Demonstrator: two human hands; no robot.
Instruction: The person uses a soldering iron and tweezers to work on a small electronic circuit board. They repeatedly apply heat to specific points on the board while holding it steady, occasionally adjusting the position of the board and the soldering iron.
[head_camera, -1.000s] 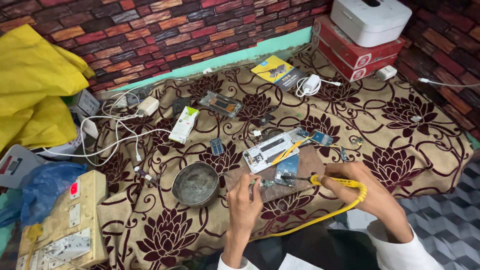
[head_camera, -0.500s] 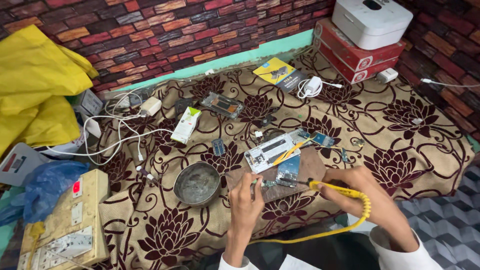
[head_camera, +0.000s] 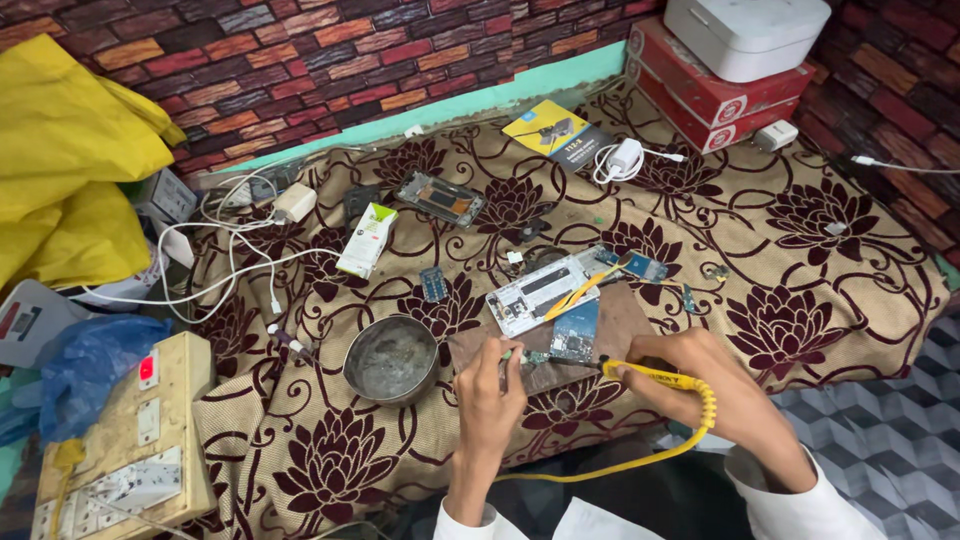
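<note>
A small circuit board (head_camera: 575, 335) lies on a brown work mat (head_camera: 630, 315) at the near edge of the flowered cloth (head_camera: 800, 240), and the work on it looks to be mid-way: the yellow-handled soldering iron (head_camera: 660, 378) has its tip down beside the board's near edge, so soldering seems in hand rather than finished. The right hand (head_camera: 725, 390) is closed around the iron's handle, its yellow cord looping back toward the person. The left hand (head_camera: 490, 385) is pinched shut on a thin tool or piece of wire at the board's left corner; which of the two it is cannot be told. Just beyond the board lies an opened white phone (head_camera: 540, 295) with a yellow pry tool across it, not yet reassembled, and further loose boards sit near it. A round metal bowl (head_camera: 390, 360) stands left of the mat, a white-green box (head_camera: 367, 240) farther back.
</note>
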